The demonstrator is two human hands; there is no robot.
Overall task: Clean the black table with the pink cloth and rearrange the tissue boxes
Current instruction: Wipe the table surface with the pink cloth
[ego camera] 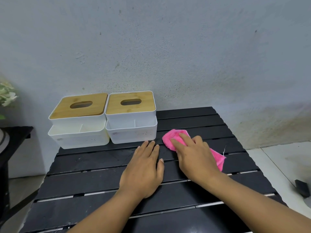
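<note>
Two white tissue boxes with bamboo lids stand side by side at the back left of the black slatted table (94, 180): the left tissue box (79, 121) overhangs the table's left edge, the right tissue box (132, 117) touches it. My right hand (193, 155) presses flat on the pink cloth (173, 137), which lies on the table just right of the boxes. My left hand (144, 169) rests flat on the table, fingers together, holding nothing, its fingertips close to the right box's front.
A grey wall rises directly behind the table. At the far left stand a dark side table (15, 133) and a plant (6, 95). White floor tiles and a small dark object (302, 188) lie to the right.
</note>
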